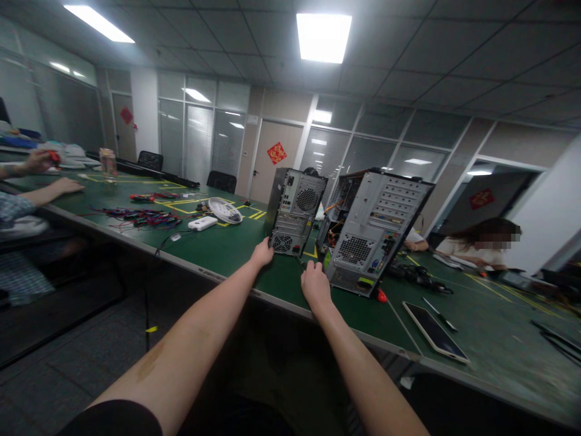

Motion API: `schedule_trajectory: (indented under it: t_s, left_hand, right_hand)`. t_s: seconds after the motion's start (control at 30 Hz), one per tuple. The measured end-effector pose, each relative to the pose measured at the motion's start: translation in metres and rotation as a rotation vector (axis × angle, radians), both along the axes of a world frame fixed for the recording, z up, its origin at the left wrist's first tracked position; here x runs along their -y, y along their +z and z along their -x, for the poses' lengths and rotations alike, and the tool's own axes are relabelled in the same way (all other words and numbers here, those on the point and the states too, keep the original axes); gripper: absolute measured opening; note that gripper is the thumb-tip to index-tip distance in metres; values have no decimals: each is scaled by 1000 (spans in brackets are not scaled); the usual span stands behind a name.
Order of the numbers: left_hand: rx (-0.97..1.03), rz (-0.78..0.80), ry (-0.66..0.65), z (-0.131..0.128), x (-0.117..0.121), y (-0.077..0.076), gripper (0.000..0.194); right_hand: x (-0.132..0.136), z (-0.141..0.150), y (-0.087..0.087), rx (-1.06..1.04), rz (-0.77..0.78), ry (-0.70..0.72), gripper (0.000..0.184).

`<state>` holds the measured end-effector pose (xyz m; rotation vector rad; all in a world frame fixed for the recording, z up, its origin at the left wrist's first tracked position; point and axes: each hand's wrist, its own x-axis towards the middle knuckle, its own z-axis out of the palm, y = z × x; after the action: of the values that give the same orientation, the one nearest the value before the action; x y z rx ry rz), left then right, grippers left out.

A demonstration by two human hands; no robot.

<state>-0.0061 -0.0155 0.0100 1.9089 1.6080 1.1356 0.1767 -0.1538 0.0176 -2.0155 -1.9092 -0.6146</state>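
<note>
My left hand [262, 253] grips the lower left edge of a small computer tower [297, 209], whose back panel with fan grilles and ports faces me. Lower and to the right, my right hand [315, 283] is closed, with a thin dark shaft in front of its fingers, apparently a screwdriver [299, 261]; its handle is hidden by the hand. A larger computer tower [370, 233] stands just right of that hand, its left side open with cables inside. By its base lies a red object [381, 295].
On the green table [236, 266] lie bundled wires [136, 217], a white power strip [202, 224] and a white oval basket [225, 210]. A tablet [434, 332], a pen [439, 313] and black cables [420, 275] lie on the right. Other people sit at both sides.
</note>
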Motion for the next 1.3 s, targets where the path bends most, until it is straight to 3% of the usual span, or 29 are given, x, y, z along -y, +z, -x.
schedule_trajectory:
  t_s: [0.63,1.3]
  left_hand:
    - [20,-5,8,-1,-1,0,54]
    - [16,5,8,-1,-2,0,54]
  right_hand:
    - [1,1,2,-15,3,-21,17]
    - [5,5,9,-96,14,16,31]
